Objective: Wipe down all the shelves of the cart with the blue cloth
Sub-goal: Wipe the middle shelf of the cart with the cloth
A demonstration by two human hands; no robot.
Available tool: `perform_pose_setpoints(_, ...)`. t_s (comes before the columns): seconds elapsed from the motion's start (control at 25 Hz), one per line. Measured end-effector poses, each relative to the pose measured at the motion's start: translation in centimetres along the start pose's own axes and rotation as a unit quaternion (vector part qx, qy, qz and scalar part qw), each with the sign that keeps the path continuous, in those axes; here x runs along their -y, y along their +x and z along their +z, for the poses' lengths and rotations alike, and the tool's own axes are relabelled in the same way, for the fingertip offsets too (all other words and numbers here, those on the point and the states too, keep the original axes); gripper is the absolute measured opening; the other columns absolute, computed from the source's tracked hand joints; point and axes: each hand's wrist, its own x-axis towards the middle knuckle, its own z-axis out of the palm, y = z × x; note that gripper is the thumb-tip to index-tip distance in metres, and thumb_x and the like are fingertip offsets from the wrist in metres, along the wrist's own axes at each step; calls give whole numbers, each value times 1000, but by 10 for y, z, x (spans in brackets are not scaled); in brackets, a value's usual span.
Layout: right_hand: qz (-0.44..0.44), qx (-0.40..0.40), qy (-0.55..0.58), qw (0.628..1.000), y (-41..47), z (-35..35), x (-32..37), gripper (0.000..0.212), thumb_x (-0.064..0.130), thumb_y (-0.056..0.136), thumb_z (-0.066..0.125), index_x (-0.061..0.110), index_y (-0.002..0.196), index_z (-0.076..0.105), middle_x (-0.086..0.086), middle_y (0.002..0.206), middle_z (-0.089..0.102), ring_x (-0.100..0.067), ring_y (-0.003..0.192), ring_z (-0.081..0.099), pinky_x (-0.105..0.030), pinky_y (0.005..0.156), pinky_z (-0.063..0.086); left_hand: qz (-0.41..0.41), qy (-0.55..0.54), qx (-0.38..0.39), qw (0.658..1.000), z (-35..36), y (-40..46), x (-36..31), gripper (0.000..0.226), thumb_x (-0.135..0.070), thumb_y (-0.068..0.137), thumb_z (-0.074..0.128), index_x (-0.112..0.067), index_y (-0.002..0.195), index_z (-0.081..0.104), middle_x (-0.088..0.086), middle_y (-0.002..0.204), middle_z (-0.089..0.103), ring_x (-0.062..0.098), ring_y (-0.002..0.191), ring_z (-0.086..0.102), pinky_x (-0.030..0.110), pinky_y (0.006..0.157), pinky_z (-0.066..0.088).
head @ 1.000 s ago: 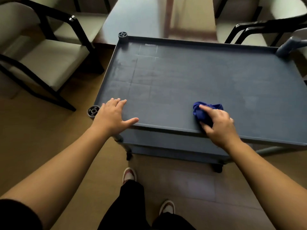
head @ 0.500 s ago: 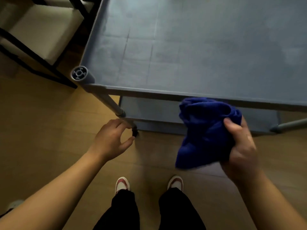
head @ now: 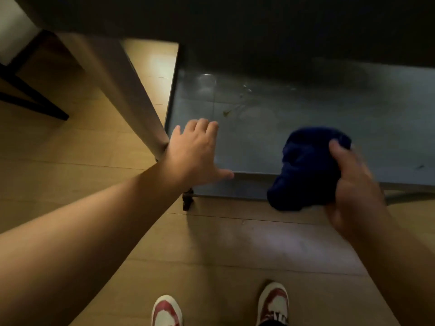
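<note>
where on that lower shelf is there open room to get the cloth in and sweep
The lower shelf lies bare between the left hand at its near-left corner and the blue cloth in the right hand; a few small smudges dot it. Right of the cloth is open too. Headroom tightens toward the dark back under the shelf above.

Lower shelf [head: 294, 128] under the top shelf [head: 259, 24] — shoes [head: 167, 310] before it.

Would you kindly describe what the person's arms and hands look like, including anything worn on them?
Both forearms are bare, with no sleeves in view. The left hand and right hand show no gloves, rings or watch. The right hand is motion-blurred, so finer detail cannot be told.
</note>
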Motion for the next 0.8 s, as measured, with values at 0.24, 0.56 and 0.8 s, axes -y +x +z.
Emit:
perform_pose_setpoints(0.24, -312, 34, -229, 922, 75, 97, -8, 26, 39, 100, 49, 27, 115, 66, 8, 106, 69, -4, 99, 64, -21, 85, 50, -134, 12, 125, 983, 20, 37, 9, 180, -110, 32, 59, -9, 162, -15, 17, 174, -3, 49, 157, -3, 71, 122, 12)
perform_pose_setpoints(0.56, -352, 114, -660, 654, 119, 163, -82, 52, 64, 90, 35, 47, 136, 51, 1, 144, 51, -35, 122, 43, -56, 94, 40, -147, 75, 135, 977, 43, 42, 9, 177, -115, 34, 43, -5, 163, -9, 24, 172, -6, 52, 156, -2, 70, 123, 8)
perform_pose_setpoints(0.8, -415, 84, -643, 638, 126, 151, -87, 42, 54, 87, 52, 27, 118, 61, -5, 121, 64, -37, 96, 57, -36, 68, 41, -134, 98, 103, 981, 48, 33, 11, 184, -120, 20, 11, -5, 163, -5, 24, 172, 2, 52, 155, 8, 72, 121, 16)
